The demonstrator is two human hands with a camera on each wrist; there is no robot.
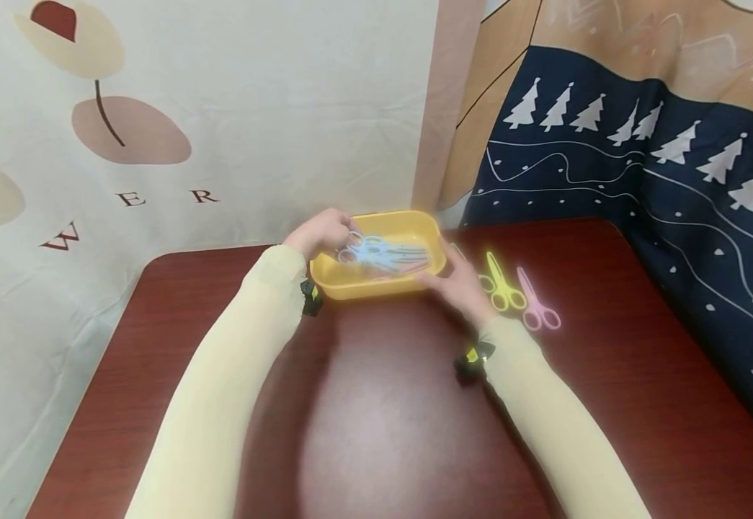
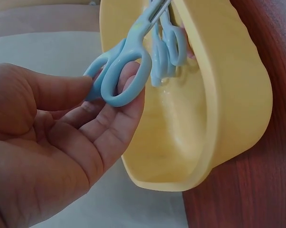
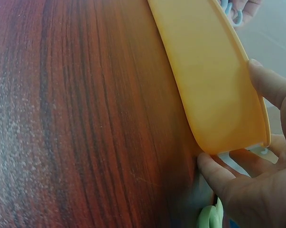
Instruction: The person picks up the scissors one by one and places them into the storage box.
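Observation:
In the head view, a yellow plastic tray (image 1: 376,290) stands near the table's back edge, with several blue scissors (image 1: 382,252) lying in it. My left hand (image 1: 321,232) is over the tray's left end. Seen from the left wrist, the thumb and fingers pinch the handle loops of one pair of blue scissors (image 2: 137,35), whose blades point toward the other blue scissors (image 2: 159,52). At the tray's right end, my right hand (image 1: 463,285) grips it, thumb on the rim (image 3: 252,80) and fingers around the outer end.
To the right of the tray lie yellow scissors (image 1: 498,274) and pink scissors (image 1: 530,288) on the dark red table (image 1: 376,404). A green scissor handle (image 3: 209,218) shows beneath the right hand. Printed cloth (image 1: 311,108) hangs behind the table.

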